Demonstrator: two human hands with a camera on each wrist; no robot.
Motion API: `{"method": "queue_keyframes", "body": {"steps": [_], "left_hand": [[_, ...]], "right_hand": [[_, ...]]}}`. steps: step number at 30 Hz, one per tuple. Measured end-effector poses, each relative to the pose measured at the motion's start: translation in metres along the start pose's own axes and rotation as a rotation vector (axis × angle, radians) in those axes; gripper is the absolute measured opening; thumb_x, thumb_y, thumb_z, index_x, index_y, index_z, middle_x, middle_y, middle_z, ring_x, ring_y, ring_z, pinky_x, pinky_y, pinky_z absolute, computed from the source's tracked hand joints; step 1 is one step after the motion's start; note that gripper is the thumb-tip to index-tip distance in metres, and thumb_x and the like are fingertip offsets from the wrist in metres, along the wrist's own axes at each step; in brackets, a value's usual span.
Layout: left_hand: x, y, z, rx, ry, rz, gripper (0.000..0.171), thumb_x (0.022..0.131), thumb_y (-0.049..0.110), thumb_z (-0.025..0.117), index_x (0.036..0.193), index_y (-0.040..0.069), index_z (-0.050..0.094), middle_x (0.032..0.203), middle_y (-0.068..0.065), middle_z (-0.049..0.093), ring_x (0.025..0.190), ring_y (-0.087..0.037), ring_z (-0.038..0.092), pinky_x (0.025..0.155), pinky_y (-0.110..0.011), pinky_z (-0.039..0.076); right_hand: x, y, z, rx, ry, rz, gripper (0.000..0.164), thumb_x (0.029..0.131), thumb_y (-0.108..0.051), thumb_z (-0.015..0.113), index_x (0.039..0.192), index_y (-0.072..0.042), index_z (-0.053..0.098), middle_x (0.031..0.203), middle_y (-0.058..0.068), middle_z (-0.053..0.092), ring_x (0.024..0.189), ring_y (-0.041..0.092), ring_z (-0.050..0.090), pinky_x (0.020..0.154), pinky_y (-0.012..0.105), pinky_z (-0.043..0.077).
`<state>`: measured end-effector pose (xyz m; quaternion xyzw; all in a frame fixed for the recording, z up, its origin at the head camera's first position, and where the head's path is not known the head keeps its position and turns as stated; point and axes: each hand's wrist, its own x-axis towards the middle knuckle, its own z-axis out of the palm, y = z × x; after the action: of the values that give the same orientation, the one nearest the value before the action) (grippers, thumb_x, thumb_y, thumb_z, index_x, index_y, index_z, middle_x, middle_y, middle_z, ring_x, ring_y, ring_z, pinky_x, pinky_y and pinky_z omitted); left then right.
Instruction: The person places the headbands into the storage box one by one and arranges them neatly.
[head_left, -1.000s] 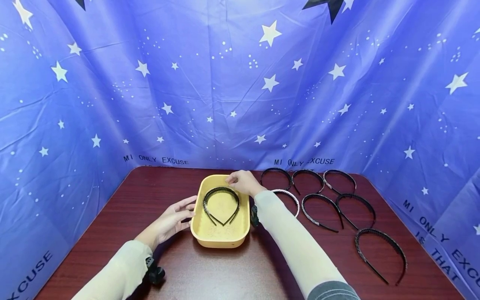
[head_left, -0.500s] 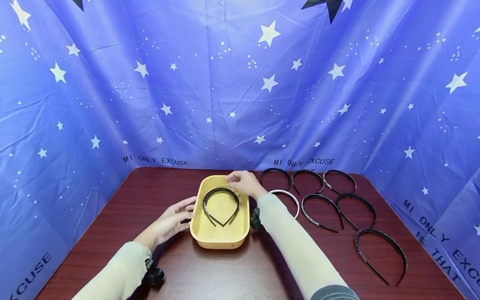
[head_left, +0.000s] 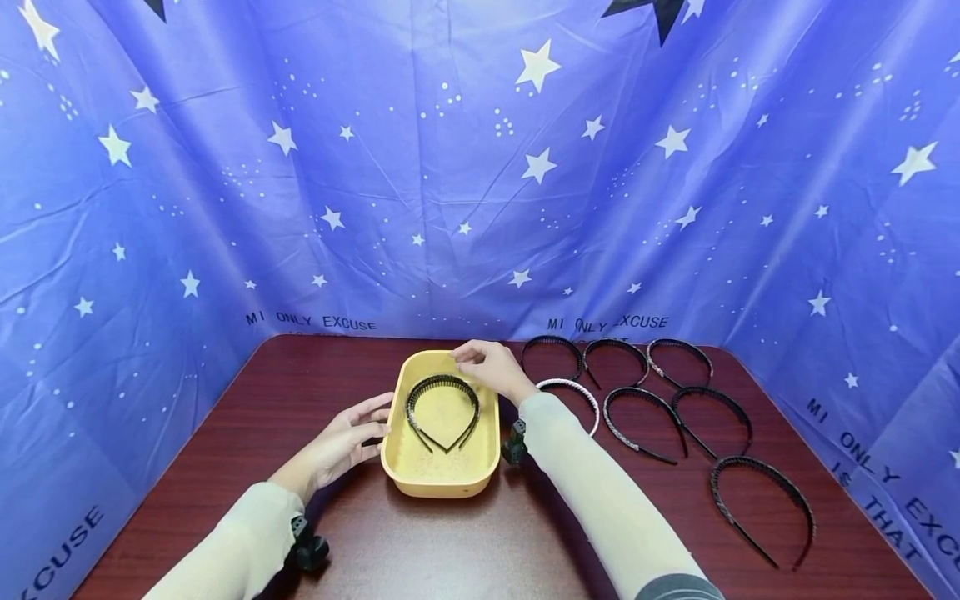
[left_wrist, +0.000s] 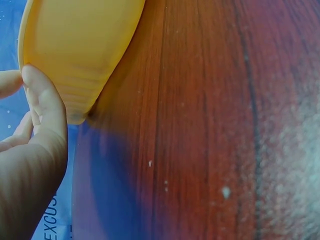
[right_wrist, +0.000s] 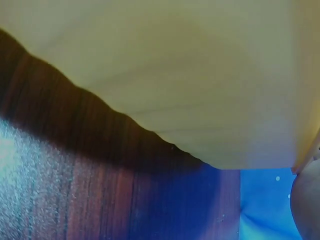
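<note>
With a relaxed left hand (head_left: 345,437), touches the yellow tub (head_left: 442,486); with a curled right hand (head_left: 491,368), grips its far right corner. Looks partly done: has black headbands (head_left: 442,380) inside, seven other headbands (head_left: 759,462) outside on the table (head_left: 442,550).

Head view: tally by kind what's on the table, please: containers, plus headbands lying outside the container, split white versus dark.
Yellow container: 1
White headband: 1
Dark headbands, some with silvery outer trim: 6
Total: 8
</note>
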<state>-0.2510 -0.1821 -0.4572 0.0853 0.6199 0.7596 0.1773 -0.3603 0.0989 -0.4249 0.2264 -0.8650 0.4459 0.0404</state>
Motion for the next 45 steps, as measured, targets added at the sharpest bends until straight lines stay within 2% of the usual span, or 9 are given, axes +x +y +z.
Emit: {"method": "queue_keyframes", "body": {"steps": [6,12,17,24,32,39,45], "left_hand": [[0.001,0.002,0.002,0.011,0.001,-0.006,0.068,0.095,-0.005,0.055,0.157,0.002,0.027,0.144,-0.029,0.04,0.108,-0.022,0.06,0.091,-0.04,0.053],[0.001,0.002,0.004,0.011,0.007,-0.008,0.069,0.094,-0.006,0.054,0.157,0.002,0.027,0.144,-0.029,0.04,0.107,-0.022,0.06,0.09,-0.039,0.054],[0.001,0.001,0.003,0.007,0.001,0.0,0.069,0.095,-0.005,0.055,0.157,0.0,0.026,0.142,-0.028,0.043,0.108,-0.022,0.06,0.09,-0.039,0.054],[0.001,0.0,0.002,-0.009,-0.003,0.004,0.068,0.095,-0.006,0.054,0.156,0.0,0.026,0.142,-0.026,0.044,0.108,-0.022,0.061,0.09,-0.04,0.054],[-0.001,0.001,0.001,-0.008,-0.003,0.003,0.068,0.095,-0.007,0.054,0.157,0.0,0.025,0.142,-0.028,0.042,0.109,-0.023,0.06,0.092,-0.04,0.053],[-0.002,0.002,0.0,-0.008,-0.007,0.008,0.069,0.095,-0.006,0.054,0.157,-0.001,0.024,0.143,-0.029,0.042,0.109,-0.023,0.06,0.093,-0.041,0.052],[-0.002,0.001,-0.001,-0.016,0.014,0.002,0.068,0.094,-0.006,0.055,0.156,0.001,0.027,0.142,-0.027,0.044,0.11,-0.023,0.06,0.092,-0.04,0.053]], "right_hand": [[-0.002,-0.002,-0.005,0.007,0.036,0.02,0.023,0.09,-0.013,0.073,0.113,-0.009,0.075,0.095,-0.006,0.072,0.089,0.013,0.064,0.083,0.033,0.052],[-0.006,-0.005,-0.013,0.015,0.038,0.0,0.023,0.09,-0.012,0.073,0.113,-0.009,0.075,0.097,-0.005,0.072,0.09,0.014,0.064,0.085,0.034,0.052],[-0.011,-0.009,-0.024,0.023,0.012,-0.035,0.021,0.091,-0.011,0.072,0.112,-0.009,0.075,0.098,-0.003,0.072,0.09,0.015,0.065,0.085,0.036,0.053],[-0.023,-0.012,-0.035,-0.002,-0.052,-0.048,0.018,0.091,-0.013,0.071,0.109,-0.017,0.074,0.098,-0.005,0.071,0.087,0.012,0.065,0.081,0.032,0.053],[-0.033,-0.013,-0.045,0.032,-0.079,-0.073,0.018,0.091,-0.008,0.07,0.108,-0.013,0.073,0.096,0.0,0.071,0.082,0.017,0.065,0.072,0.03,0.056],[-0.041,-0.013,-0.06,0.065,-0.123,-0.057,0.02,0.093,-0.008,0.069,0.112,-0.008,0.072,0.098,0.013,0.07,0.08,0.038,0.066,0.064,0.032,0.056],[-0.045,-0.008,-0.075,0.086,-0.136,-0.004,0.026,0.092,-0.01,0.072,0.117,-0.001,0.069,0.098,0.012,0.07,0.076,0.026,0.065,0.067,0.041,0.058]]}}
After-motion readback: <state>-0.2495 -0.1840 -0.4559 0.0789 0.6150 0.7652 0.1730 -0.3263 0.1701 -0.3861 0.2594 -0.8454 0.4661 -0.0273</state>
